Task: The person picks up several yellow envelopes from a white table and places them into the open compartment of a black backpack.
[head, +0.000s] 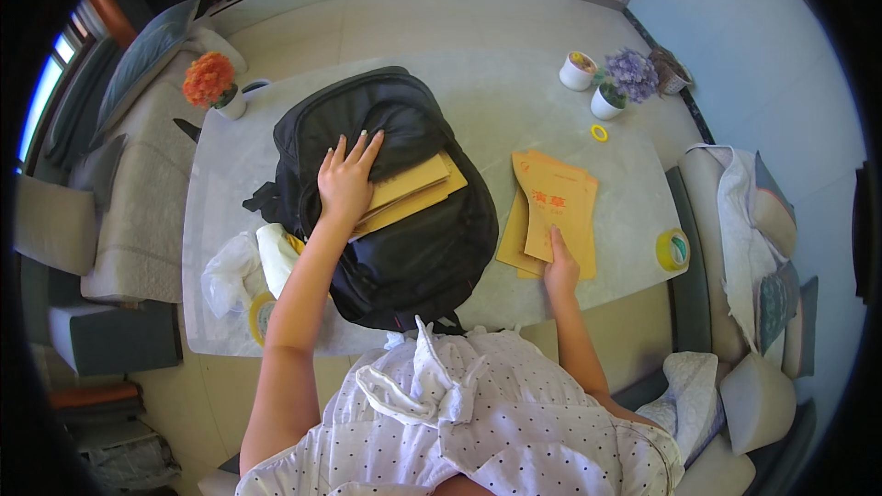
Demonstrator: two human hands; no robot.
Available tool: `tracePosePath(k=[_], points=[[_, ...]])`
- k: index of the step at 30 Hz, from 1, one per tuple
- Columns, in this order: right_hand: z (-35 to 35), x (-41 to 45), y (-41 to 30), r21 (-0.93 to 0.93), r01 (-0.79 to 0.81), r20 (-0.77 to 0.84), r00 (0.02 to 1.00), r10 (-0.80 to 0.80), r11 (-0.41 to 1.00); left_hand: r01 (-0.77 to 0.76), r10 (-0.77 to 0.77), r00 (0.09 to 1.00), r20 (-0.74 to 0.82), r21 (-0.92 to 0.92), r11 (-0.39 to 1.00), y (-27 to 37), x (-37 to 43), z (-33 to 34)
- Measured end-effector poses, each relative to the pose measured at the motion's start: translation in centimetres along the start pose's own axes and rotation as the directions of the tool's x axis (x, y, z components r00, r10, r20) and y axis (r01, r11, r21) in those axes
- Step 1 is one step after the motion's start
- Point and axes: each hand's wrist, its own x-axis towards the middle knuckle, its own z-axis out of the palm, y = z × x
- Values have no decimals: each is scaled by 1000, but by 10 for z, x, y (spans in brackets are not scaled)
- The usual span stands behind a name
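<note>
A black backpack (pixel 427 248) lies on the table in front of me. Several tan paper exercise books (pixel 413 187) stick partly out of its opening; the rest of them is hidden inside. My left hand (pixel 348 179) lies on the backpack's fabric beside these books, fingers spread and thumb hidden. To the right of the bag, my right hand (pixel 562 262) pinches the lower edge of a tan exercise book (pixel 551 186) with red writing on its cover. Its lower edge curls up from more tan books (pixel 511 244) on the tabletop.
On the marble-patterned table (pixel 620 179) are a yellow tape roll (pixel 672 249), a small yellow ring (pixel 599 133), a clear plastic bag (pixel 234 272) and another tape roll (pixel 260 317). Potted orange flowers (pixel 209 79) and purple flowers (pixel 628 74) stand near the far corners. Sofas flank both sides.
</note>
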Motion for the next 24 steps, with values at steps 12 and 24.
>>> tracePosePath(k=[12, 24], points=[[13, -11, -3, -289, -46, 115, 990, 82, 956, 4, -5, 999, -35, -30, 1000, 2, -4, 2], [-15, 28, 3, -140, 38, -37, 998, -44, 989, 27, -29, 998, -50, -39, 999, 4, -4, 6]])
